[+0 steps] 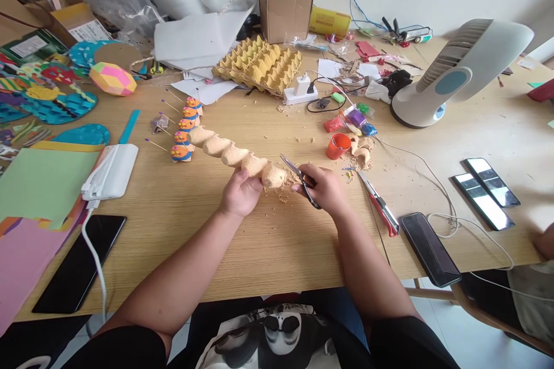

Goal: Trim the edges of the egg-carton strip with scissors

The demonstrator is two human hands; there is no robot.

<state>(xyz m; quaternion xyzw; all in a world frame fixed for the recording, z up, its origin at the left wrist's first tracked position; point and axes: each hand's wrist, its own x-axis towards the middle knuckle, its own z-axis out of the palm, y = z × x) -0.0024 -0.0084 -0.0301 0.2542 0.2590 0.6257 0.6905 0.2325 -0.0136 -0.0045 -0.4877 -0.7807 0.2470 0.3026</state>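
Observation:
My left hand [242, 192] grips an egg carton strip [236, 155], a row of several peach-coloured cups held slantwise above the table. In my right hand [322, 186] is a pair of scissors [298, 172] with a dark handle; the blade tips point at the strip's near end, a little apart from it. Pale shavings [283, 196] lie on the wood beneath. Past the strip's far end stands a row of small orange-and-blue figures [180, 153], with purple-tipped sticks beside them.
A red utility knife [381, 207] and a phone [430, 248] lie to the right. Behind them are an orange cup [338, 146] and a white fan [459, 75]. A yellow egg tray [264, 66] and power strip [300, 94] sit at the back; a power bank [115, 170] lies left.

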